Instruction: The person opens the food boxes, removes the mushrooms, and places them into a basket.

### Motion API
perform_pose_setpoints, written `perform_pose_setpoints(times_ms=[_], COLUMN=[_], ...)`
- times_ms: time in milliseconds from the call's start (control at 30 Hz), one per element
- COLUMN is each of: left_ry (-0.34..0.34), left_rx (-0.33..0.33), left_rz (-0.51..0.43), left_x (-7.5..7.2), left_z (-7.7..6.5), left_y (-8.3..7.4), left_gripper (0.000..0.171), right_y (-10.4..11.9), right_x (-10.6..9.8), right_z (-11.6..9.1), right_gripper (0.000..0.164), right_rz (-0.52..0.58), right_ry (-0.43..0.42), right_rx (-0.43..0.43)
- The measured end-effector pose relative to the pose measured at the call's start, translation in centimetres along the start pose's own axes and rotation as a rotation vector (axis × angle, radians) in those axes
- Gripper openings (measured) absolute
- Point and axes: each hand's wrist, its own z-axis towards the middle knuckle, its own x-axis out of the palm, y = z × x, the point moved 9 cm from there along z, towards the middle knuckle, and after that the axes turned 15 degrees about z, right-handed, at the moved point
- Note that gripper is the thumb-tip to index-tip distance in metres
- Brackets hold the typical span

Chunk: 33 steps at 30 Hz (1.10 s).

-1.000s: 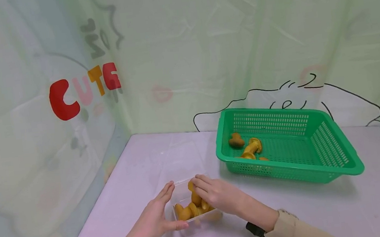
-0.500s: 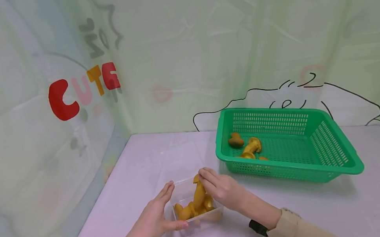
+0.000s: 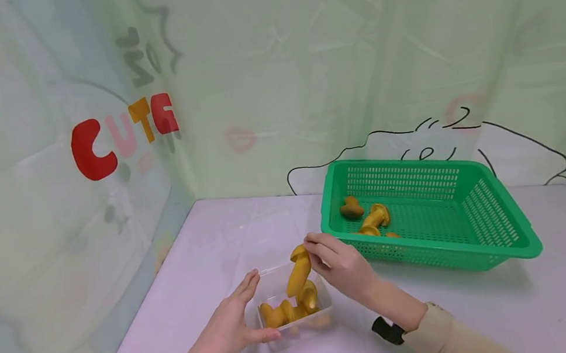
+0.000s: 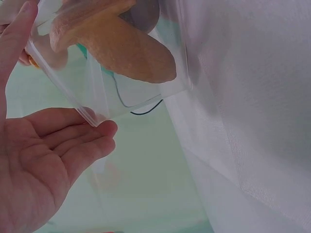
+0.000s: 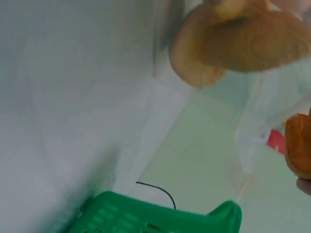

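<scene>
My right hand [image 3: 344,266] pinches a yellow-brown mushroom [image 3: 298,270] by its cap end, the stem hanging over the clear plastic box [image 3: 272,284]. In the right wrist view the held mushroom [image 5: 299,145] shows at the right edge with a fingertip under it. My left hand [image 3: 224,328] holds the box by its left side, thumb at the near edge and fingers at the far corner. Several mushrooms [image 3: 276,315] lie inside the box; one mushroom [image 4: 131,48] shows through the wall in the left wrist view.
A green perforated basket [image 3: 429,247] stands at the back right. It holds a few mushrooms [image 3: 375,218] at its left end. A clear flat lid [image 3: 269,237] lies behind the box. Printed curtains [image 3: 271,83] close off the table's back and left.
My right hand has lifted the mushroom up and to the right, raising its stem off the others in the box. My left hand and the box stay in place.
</scene>
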Motion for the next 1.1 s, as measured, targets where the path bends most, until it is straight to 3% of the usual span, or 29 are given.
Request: perform_pose_setpoints(times_ms=[167,300,467,833,1100], left_ry=[0.0,-0.003,-0.011,-0.008,-0.017], left_rx=[0.003,0.01,0.007,-0.001,0.002], left_rz=[-0.001,0.006,0.019,0.017,0.017], left_x=[0.1,0.1,0.0,0.0,0.0], left_z=[0.0,0.0,-0.1,-0.2,-0.1], left_y=[0.0,0.0,0.0,0.0,0.0], left_gripper=[0.101,0.101,0.1,0.101,0.1], right_y=[-2.5,-4.5,-7.0,-10.1,-9.8], right_x=[-3.1,-6.1,-9.7,-13.5,-13.8], right_z=[0.1,-0.3,-1.3,-4.5,-4.6], right_gripper=[0.008,0.022,0.021,0.008,0.007], right_rz=[0.026,-0.03,-0.127,-0.32,-0.334], right_ry=[-0.13,-0.242,-0.33,-0.317,-0.298], right_rx=[0.146,0.236,0.366,0.575,0.558])
